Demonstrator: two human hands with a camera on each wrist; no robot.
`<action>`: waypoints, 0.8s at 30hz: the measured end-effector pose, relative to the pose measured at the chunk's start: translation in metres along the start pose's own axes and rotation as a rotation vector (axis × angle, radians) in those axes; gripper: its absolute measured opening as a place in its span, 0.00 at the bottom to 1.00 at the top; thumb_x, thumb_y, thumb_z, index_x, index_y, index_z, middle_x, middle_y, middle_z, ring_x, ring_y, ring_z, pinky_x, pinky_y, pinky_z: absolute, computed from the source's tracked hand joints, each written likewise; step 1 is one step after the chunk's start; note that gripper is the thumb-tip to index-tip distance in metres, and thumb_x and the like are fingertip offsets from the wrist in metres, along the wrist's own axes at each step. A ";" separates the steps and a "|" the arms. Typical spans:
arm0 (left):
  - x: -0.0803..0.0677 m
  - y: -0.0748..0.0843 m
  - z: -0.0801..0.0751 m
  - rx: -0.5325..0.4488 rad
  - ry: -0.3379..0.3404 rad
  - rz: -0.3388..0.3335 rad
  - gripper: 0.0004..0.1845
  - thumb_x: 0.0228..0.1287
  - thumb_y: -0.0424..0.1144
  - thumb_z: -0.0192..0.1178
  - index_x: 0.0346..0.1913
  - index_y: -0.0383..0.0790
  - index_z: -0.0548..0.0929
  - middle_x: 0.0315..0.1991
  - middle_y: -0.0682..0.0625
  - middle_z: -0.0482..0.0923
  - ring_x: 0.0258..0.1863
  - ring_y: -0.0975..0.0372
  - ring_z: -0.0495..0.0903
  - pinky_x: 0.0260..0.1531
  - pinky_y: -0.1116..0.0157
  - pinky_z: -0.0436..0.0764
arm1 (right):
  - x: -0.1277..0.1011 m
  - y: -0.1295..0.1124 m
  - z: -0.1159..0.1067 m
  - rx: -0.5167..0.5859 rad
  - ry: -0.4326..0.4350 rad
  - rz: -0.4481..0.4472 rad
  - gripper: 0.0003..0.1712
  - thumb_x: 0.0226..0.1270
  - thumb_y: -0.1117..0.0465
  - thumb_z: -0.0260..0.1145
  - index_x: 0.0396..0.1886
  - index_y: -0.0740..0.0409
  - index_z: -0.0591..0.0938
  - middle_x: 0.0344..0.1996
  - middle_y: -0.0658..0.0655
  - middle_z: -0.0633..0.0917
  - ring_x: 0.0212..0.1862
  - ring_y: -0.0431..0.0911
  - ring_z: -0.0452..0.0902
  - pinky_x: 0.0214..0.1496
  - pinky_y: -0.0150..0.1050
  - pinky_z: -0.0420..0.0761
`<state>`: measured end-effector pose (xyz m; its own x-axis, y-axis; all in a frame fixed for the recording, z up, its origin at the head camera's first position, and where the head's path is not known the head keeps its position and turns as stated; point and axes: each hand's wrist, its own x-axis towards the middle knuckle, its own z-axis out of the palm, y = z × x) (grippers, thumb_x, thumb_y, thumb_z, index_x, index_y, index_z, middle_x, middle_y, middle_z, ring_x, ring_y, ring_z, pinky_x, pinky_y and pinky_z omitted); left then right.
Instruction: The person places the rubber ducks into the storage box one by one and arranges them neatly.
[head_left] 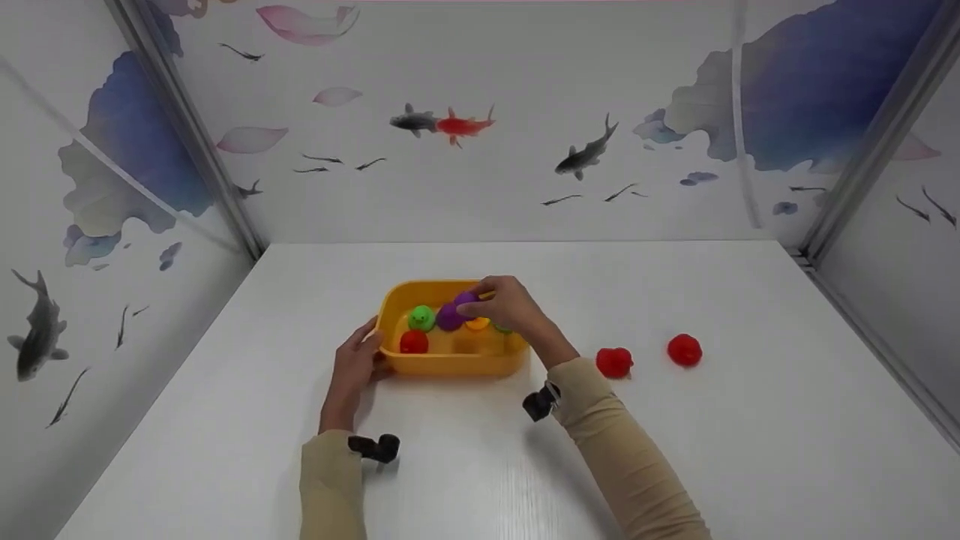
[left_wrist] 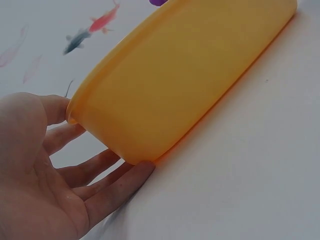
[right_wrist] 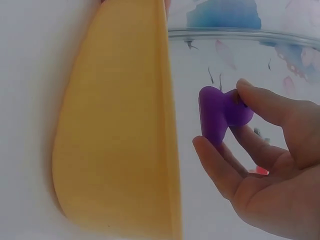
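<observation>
A yellow tub (head_left: 450,364) stands mid-table and holds a green toy (head_left: 421,318), a purple toy (head_left: 448,317), a red toy (head_left: 413,342) and an orange toy (head_left: 477,324). My right hand (head_left: 480,295) hovers over the tub's far right part and pinches a second purple toy (head_left: 466,298) between thumb and fingers (right_wrist: 220,170); this purple toy (right_wrist: 222,112) hangs beside the tub's wall (right_wrist: 120,140). My left hand (head_left: 358,364) rests against the tub's front left corner. Its fingers (left_wrist: 115,185) lie straight along the yellow wall (left_wrist: 190,75), thumb at the rim.
Two red toys (head_left: 614,362) (head_left: 684,349) lie on the white table (head_left: 675,450) to the right of the tub. Walls painted with fish close in the table at the back and on both sides.
</observation>
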<state>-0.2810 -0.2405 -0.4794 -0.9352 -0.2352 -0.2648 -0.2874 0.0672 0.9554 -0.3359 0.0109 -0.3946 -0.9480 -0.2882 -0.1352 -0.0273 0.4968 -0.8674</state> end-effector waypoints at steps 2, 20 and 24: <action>0.001 0.001 0.000 0.002 -0.003 -0.001 0.28 0.79 0.50 0.47 0.78 0.57 0.60 0.69 0.44 0.74 0.43 0.60 0.82 0.50 0.65 0.86 | 0.001 0.000 0.004 0.006 -0.003 0.023 0.19 0.64 0.55 0.73 0.52 0.57 0.84 0.53 0.59 0.83 0.55 0.55 0.82 0.61 0.46 0.83; -0.001 -0.003 -0.002 -0.017 -0.011 0.011 0.28 0.79 0.50 0.47 0.78 0.56 0.62 0.69 0.44 0.73 0.45 0.59 0.82 0.51 0.64 0.86 | 0.010 0.009 0.041 -0.064 -0.030 0.057 0.15 0.61 0.56 0.75 0.45 0.59 0.88 0.46 0.59 0.87 0.45 0.49 0.82 0.55 0.41 0.86; 0.000 -0.003 -0.002 -0.021 -0.015 0.026 0.27 0.79 0.50 0.47 0.78 0.56 0.62 0.70 0.44 0.72 0.49 0.58 0.82 0.52 0.62 0.86 | 0.011 0.013 0.045 -0.049 -0.028 0.033 0.13 0.61 0.58 0.75 0.42 0.61 0.89 0.43 0.59 0.88 0.44 0.51 0.83 0.54 0.43 0.86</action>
<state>-0.2800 -0.2425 -0.4820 -0.9452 -0.2193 -0.2420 -0.2591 0.0527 0.9644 -0.3322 -0.0230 -0.4290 -0.9395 -0.2931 -0.1772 -0.0121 0.5456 -0.8380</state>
